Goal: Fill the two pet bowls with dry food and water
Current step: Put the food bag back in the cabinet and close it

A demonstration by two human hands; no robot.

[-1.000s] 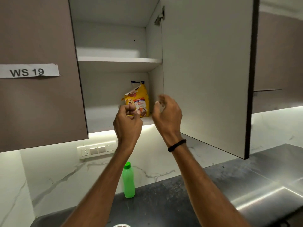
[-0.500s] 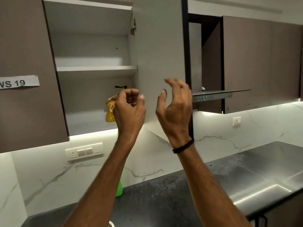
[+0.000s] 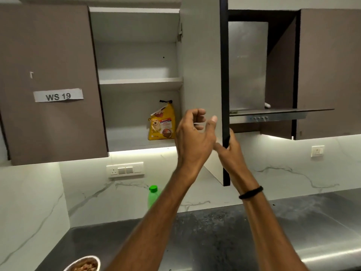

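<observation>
A yellow bag of dry dog food (image 3: 161,123) stands on the bottom shelf of the open wall cupboard (image 3: 140,81). My left hand (image 3: 193,137) hovers just right of the bag, fingers curled and apart, holding nothing. My right hand (image 3: 230,151) grips the dark edge of the open cupboard door (image 3: 203,75). A green water bottle (image 3: 153,195) stands on the counter against the wall, partly hidden by my left forearm. A metal pet bowl (image 3: 86,265) with brown kibble in it shows at the bottom edge. The second bowl is out of view.
The dark counter (image 3: 214,231) runs into a steel worktop (image 3: 322,231) at the right. A closed cupboard door labelled WS 19 (image 3: 58,95) is on the left. A cooker hood (image 3: 273,114) juts out right of the door. Sockets sit on the marble backsplash (image 3: 125,170).
My right hand has moved right and taken hold of the door's edge. My left hand has opened its fingers and moved right of the bag. The view shifted left and down, showing the bowl.
</observation>
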